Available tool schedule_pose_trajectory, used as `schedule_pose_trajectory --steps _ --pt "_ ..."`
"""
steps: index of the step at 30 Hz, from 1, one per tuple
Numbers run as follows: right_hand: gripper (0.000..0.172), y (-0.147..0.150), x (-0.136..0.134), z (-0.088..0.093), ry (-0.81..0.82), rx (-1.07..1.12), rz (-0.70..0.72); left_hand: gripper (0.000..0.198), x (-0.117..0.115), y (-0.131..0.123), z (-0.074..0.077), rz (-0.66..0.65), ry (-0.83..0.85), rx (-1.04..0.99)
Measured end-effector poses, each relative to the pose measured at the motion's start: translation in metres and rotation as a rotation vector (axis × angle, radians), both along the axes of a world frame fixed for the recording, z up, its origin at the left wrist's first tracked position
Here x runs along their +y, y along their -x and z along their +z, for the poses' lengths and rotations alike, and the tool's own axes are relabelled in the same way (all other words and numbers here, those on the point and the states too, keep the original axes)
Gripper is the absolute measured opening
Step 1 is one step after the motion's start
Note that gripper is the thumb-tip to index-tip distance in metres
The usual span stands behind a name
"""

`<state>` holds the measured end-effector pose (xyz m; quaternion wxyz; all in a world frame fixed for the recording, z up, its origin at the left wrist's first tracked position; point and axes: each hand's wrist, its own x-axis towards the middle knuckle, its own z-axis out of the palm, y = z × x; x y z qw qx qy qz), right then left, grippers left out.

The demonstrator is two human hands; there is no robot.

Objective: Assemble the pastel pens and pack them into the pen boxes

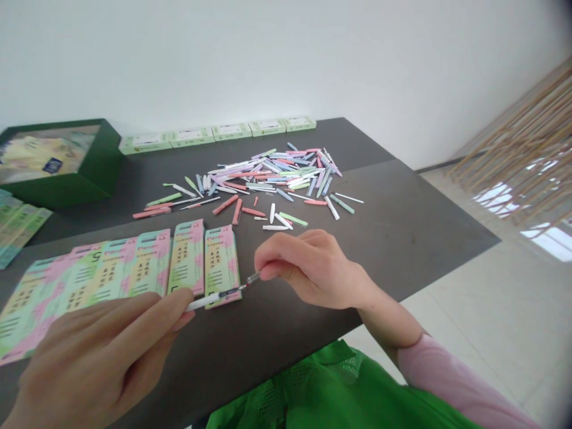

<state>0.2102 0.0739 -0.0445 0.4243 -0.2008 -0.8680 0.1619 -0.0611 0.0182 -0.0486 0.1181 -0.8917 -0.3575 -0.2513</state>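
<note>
Pinched in my left hand (111, 345) is a slim white pen refill (212, 300) with a dark section near its metal tip, pointing right. My right hand (308, 268) is closed with thumb and forefinger on a small metal spring (253, 277). The spring's free end sits right at the refill tip; I cannot tell whether it is around the tip or just touching it. Both hands are above the near part of the table, beside a row of printed pastel boxes (222, 262).
A heap of pastel pen parts (277, 170) spreads over the middle of the dark table (379, 238). Several pale green boxes (192, 136) line the wall. A green bin (89, 173) with plastic bags stands at the left. The table's corner lies at the right.
</note>
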Motion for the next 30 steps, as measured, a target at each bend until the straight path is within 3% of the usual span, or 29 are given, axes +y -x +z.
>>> schedule_pose_trajectory --steps 6,12,16,22,26,30 --pt "0.018 -0.002 -0.003 0.006 0.026 -0.019 0.01 0.063 0.002 -0.006 0.001 -0.028 -0.004 0.03" --pt "0.016 -0.006 -0.011 0.005 0.005 -0.091 -0.068 0.037 0.003 -0.007 0.003 -0.005 -0.016 0.076" --pt "0.015 -0.006 -0.017 0.006 0.023 -0.123 -0.087 0.047 0.001 -0.012 0.005 -0.044 0.015 0.037" --pt "0.015 0.005 -0.017 0.013 0.133 0.085 -0.013 0.061 -0.003 -0.015 0.0 -0.013 0.025 0.014" --pt "0.027 0.011 -0.018 0.01 0.089 -0.009 -0.123 0.045 -0.007 -0.013 0.002 0.029 -0.022 0.066" --pt "0.03 0.015 -0.013 0.003 0.04 0.026 -0.107 0.025 -0.009 -0.011 0.003 0.045 -0.042 0.079"
